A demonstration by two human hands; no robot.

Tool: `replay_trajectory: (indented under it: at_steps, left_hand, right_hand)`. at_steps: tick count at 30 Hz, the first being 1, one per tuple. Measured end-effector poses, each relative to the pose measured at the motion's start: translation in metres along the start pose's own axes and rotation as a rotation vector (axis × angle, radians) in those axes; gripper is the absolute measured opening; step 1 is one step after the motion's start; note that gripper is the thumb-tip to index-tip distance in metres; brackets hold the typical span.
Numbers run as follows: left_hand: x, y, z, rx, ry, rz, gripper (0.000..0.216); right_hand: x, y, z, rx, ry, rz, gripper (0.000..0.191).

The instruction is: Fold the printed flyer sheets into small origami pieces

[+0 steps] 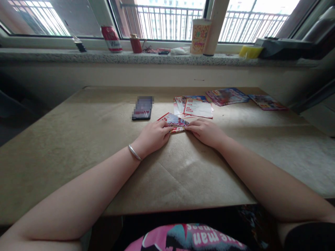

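Note:
A folded paper leaflet, printed in red, white and blue, lies on the table in front of me. My left hand is closed on its left end, fingers pressed on a narrow folded strip along the near edge. On the right end of that strip, my right hand presses with its fingers together. The leaflet's far part rises to a slanted, pointed shape between the hands. Parts of it are hidden under my fingers.
Beyond my hands lie a phone, loose printed sheets and a stack of leaflets, with another pile farther right. On the windowsill stand a red can, a red bottle and a patterned cup.

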State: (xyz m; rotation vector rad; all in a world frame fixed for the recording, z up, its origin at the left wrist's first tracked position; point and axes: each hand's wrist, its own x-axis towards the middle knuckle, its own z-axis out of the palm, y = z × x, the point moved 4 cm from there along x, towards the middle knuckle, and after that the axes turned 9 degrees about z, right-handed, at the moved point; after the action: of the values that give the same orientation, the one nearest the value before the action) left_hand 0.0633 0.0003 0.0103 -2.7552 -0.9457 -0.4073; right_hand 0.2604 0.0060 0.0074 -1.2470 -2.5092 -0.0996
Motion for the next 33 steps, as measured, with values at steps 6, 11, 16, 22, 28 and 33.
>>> replay_trajectory:
  at_steps: [6,11,16,22,28,33]
  left_hand:
    - [-0.001,-0.001,0.001,0.006,0.001,0.001,0.034]
    - [-0.003,-0.002,0.003,0.023,-0.004,-0.013,0.034]
    - [-0.001,0.000,0.002,0.015,0.019,-0.008,0.030]
    - [0.005,0.002,-0.001,0.064,0.011,-0.016,0.029]
    - [0.005,0.006,0.007,-0.065,-0.025,0.131,0.043]
    - [0.002,0.005,0.010,-0.087,-0.089,0.121,0.046]
  right_hand:
    - [0.001,-0.001,0.001,0.012,-0.040,0.027,0.032]
    - [0.001,0.002,0.002,0.015,-0.022,0.057,0.030]
    - [0.001,0.003,0.003,0.016,-0.011,0.053,0.030]
    - [0.002,0.002,0.004,0.014,0.005,0.057,0.030]
    - [0.004,0.001,0.007,0.061,-0.001,0.047,0.033]
    - [0.005,-0.002,0.010,0.161,-0.002,-0.014,0.033]
